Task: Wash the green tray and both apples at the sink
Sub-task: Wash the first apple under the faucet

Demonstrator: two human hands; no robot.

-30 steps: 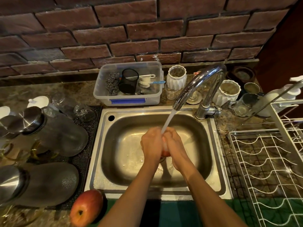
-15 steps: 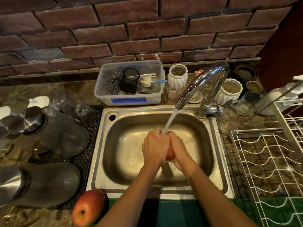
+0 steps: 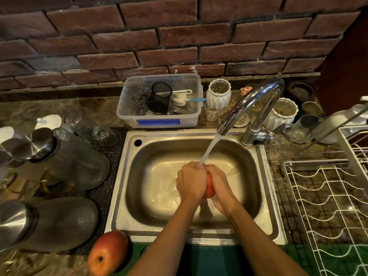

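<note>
Head view, looking down on a steel sink (image 3: 127, 176) set in a stone counter below a brick wall. Left hand (image 3: 192, 181) and right hand (image 3: 219, 186) pressed together over the middle of the basin, both clamped around one red-orange apple (image 3: 210, 188), only a sliver of it showing between the palms. Struck from above by a stream of water (image 3: 208, 151) falling from the chrome tap (image 3: 251, 100) at the far right corner of the sink, landing right where the two hands met. Second apple (image 3: 108, 252), red and yellow, lying on the near left of the counter, just beside the sink's near left corner and touching the edge of a green tray (image 3: 211, 259) along the near edge, partly hidden under the forearms. Behind the sink, a clear plastic box (image 3: 159, 121) holding a steel scourer (image 3: 139, 99), a black mesh cup (image 3: 160, 97) and a brush. To its right, two white ribbed pots (image 3: 218, 95). On the left, large glass jars (image 3: 69, 162) with metal lids lying on a dark mat. On the right, a white wire dish rack (image 3: 326, 206), well apart from the hands.
</note>
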